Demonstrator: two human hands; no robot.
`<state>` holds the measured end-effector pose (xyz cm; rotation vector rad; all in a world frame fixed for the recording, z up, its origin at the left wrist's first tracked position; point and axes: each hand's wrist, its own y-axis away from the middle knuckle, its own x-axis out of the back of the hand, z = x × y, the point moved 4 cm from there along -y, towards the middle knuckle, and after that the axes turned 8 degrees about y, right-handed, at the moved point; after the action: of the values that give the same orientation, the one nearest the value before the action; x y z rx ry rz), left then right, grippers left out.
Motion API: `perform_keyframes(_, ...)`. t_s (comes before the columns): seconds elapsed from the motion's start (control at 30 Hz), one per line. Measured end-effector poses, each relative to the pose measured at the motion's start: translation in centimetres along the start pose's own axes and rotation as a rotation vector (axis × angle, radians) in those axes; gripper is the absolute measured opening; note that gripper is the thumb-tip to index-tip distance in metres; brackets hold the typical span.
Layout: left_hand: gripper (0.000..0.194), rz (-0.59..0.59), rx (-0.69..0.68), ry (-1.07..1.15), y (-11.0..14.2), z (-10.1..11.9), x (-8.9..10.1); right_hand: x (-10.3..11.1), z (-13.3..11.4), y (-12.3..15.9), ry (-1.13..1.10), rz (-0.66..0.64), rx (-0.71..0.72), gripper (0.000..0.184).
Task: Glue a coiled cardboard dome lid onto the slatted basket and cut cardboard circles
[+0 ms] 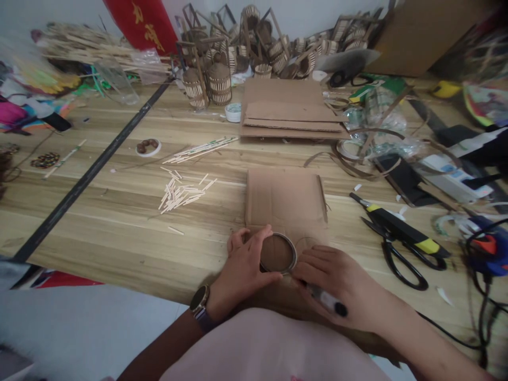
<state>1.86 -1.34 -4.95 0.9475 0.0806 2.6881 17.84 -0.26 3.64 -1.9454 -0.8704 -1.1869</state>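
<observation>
Grip of the left hand [250, 259] is set upon the ring [295, 256], with one fingertip at the far edge and the thumb at the near edge; it seems that the fingers are spread so in order to stop the ring from sliding, while its middle is left uncovered. Grip of the right hand [337, 280] is closed around the pen [327, 301]; its dark end points back toward the wrist, and the tip is hidden under the fingers, so I cannot tell if it touches the cardboard. This hand is just beside the ring, probably because the pen must come near to its edge; a faint curved line [305, 239] shows there also. The ring lies flat on the near part of the cardboard [286, 196], which rests close to the person on the counter [119, 217], perhaps for easy reach; the scissors [387, 254] and the knife [405, 230] lie to the right, apart from the work; the sticks [178, 193] lie loosely to the left.
</observation>
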Motion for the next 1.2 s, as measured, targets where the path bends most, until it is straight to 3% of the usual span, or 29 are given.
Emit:
perform_keyframes(0.17, 0.095, 0.014, 0.004, 0.006, 0.0, -0.2, -0.1, -0.1, 1.4, 0.1, -0.242, 0.160, -0.269, 0.016)
perform_keyframes(0.33, 0.096, 0.017, -0.001, -0.002, 0.0, -0.2, -0.2, -1.7, 2.1, 0.4, -0.169, 0.299, -0.267, 0.009)
perform_keyframes(0.6, 0.092, 0.043, -0.026, -0.015, 0.0, -0.6, -0.4, -3.6, 0.9, -0.5, 0.150, 0.291, -0.109, 0.013)
perform_keyframes(0.73, 0.086, 0.033, -0.047, -0.019, 0.1, -0.6, -0.4, -3.9, 0.0, -0.7, 0.100, 0.313, -0.066, 0.016)
perform_keyframes(0.87, 0.086, -0.001, -0.024, -0.005, 0.0, -0.2, -0.1, -3.2, 0.3, -0.1, -0.163, 0.260, -0.166, 0.017)
perform_keyframes(1.03, 0.093, 0.015, -0.003, -0.003, 0.0, -0.1, 0.0, -2.6, 2.5, 1.0, -0.264, 0.298, -0.453, 0.022)
perform_keyframes(1.2, 0.094, 0.022, -0.018, -0.013, 0.0, -0.3, -0.2, -3.5, 2.2, 0.5, -0.215, 0.325, -0.367, 0.013)
